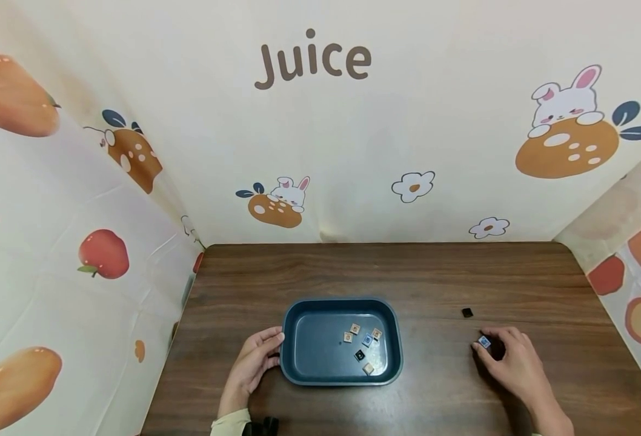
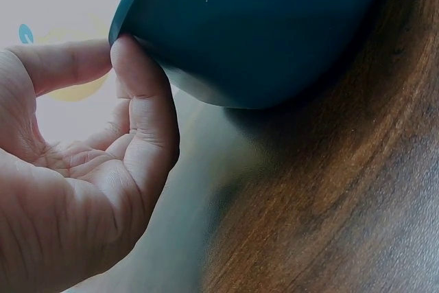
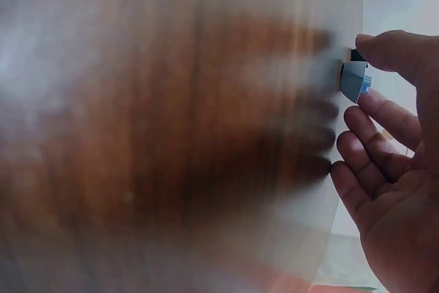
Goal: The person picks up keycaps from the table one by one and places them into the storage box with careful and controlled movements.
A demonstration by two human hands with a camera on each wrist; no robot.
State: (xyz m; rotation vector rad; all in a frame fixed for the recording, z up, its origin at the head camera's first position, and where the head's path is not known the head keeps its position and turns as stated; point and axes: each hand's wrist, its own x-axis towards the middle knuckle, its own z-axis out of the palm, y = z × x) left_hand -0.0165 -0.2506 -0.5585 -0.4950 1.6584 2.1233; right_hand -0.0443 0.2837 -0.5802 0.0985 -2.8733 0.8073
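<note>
A dark blue tray (image 1: pixel 320 381) lies on the table, with my left hand (image 1: pixel 254 363) pinching its left rim between thumb and fingers. In the left wrist view the fingertips grip the rim of the tray (image 2: pixel 260 39). Several small keycaps lie upside down inside: beige ones (image 1: pixel 377 333), a blue keycap (image 1: pixel 367 340) and a black keycap (image 1: pixel 360 355). Off to the right, my right hand (image 1: pixel 517 360) holds a light blue keycap (image 1: pixel 484 342) between thumb and index finger at the tabletop. In the right wrist view this keycap (image 3: pixel 353 81) shows its stem; the other fingers are loosely bent.
Another black keycap (image 1: pixel 466 312) lies on the wooden table (image 1: pixel 435 272) just beyond my right hand. A printed cloth backdrop (image 1: pixel 342 139) rises behind the table and along both sides.
</note>
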